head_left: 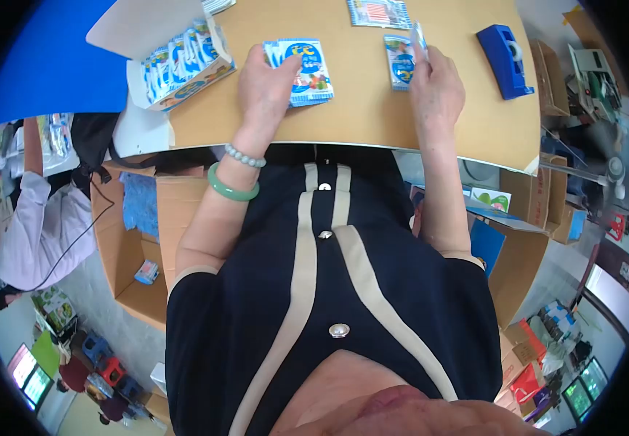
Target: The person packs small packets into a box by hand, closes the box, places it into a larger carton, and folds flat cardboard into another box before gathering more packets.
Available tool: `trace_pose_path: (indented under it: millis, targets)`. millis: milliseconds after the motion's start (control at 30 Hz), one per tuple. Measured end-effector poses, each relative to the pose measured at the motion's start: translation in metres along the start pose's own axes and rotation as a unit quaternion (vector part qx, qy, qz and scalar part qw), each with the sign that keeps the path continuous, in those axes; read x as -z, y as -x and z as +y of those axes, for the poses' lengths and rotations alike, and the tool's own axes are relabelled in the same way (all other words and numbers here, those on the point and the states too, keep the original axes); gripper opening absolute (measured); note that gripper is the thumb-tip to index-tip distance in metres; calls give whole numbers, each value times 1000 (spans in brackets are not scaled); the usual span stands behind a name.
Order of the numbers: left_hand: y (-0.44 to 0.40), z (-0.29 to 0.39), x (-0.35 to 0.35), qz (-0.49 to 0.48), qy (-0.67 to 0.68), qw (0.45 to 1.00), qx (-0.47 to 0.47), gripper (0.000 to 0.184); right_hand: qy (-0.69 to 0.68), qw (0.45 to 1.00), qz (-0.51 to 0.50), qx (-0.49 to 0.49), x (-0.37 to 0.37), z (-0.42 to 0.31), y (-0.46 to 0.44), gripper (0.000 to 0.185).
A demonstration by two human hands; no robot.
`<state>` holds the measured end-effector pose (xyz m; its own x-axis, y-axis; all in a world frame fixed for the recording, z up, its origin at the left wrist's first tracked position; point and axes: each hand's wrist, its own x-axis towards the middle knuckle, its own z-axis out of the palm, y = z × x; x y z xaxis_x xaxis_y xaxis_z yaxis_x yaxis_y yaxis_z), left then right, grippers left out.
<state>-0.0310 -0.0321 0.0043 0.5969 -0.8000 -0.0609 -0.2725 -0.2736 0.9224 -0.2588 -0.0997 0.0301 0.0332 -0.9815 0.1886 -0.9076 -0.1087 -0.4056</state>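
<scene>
My left hand [267,83] is closed on a small stack of blue-and-white sachets [316,73], its thumb across the top one. Pinched in my right hand [438,83] is a single sachet [419,43], tilted up and seen nearly edge-on. Just left of that hand, another sachet [399,62] lies on the tan table, partly covered by my fingers. To the left of my left hand stands an open white carton [191,89] filled with a row of upright sachets [180,62], its lid folded back.
A blue tape dispenser [505,62] stands at the table's right side. One more sachet [378,12] lies at the far edge. Below the table, cardboard boxes [136,269] stand on both sides of me. At the left, a person in a pale shirt [53,232] is near.
</scene>
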Motion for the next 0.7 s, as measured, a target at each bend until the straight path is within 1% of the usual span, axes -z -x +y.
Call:
trace_pose_path:
  millis: [33, 67, 133, 167, 233, 300, 333, 400, 433, 500, 533, 567, 600, 633, 700]
  targets:
    - [2, 0, 1, 1, -13, 1000, -6, 40, -89, 991, 61, 81, -10, -12, 10, 17]
    - [4, 1, 1, -1, -20, 1000, -7, 40, -174, 964, 125, 156, -17, -26, 19, 19]
    - [4, 4, -2, 11, -51, 998, -20, 42, -137, 976, 5, 170, -25, -65, 36, 24]
    - [5, 5, -4, 19, -65, 997, -26, 42, -138, 976, 8, 167, -28, -76, 44, 24]
    - [3, 5, -6, 12, -44, 999, -16, 43, -133, 975, -107, 143, -35, -92, 53, 27]
    - [1, 2, -1, -1, -2, 1000, 10, 46, -153, 968, -128, 152, -33, -94, 49, 27]
    - [1, 0, 1, 1, -3, 1000, 13, 46, -168, 963, -147, 151, -31, -91, 47, 28]
    - [1, 0, -1, 0, -39, 999, -25, 46, -178, 960, -163, 144, -28, -81, 44, 30]
    - [1, 2, -5, -4, -55, 997, -45, 47, -206, 951, -172, 151, -29, -75, 41, 30]
    - [1, 2, -7, -21, -37, 998, -35, 47, -260, 932, -189, 165, -26, -59, 34, 31]
    - [0, 1, -6, -25, -25, 999, -22, 47, -254, 934, -188, 164, -21, -49, 32, 31]
    - [1, 0, -5, -26, -13, 1000, -8, 48, -111, 975, -57, 181, -15, -37, 30, 30]
    - [2, 1, -4, -23, -10, 1000, -6, 48, 33, 977, 76, 194, -11, -27, 27, 29]
    - [3, 3, -3, -19, -19, 1000, -4, 47, 32, 977, 75, 195, -10, -19, 24, 29]
    - [5, 6, -3, -22, -37, 999, -2, 46, 145, 979, 62, 132, -9, -3, 21, 27]
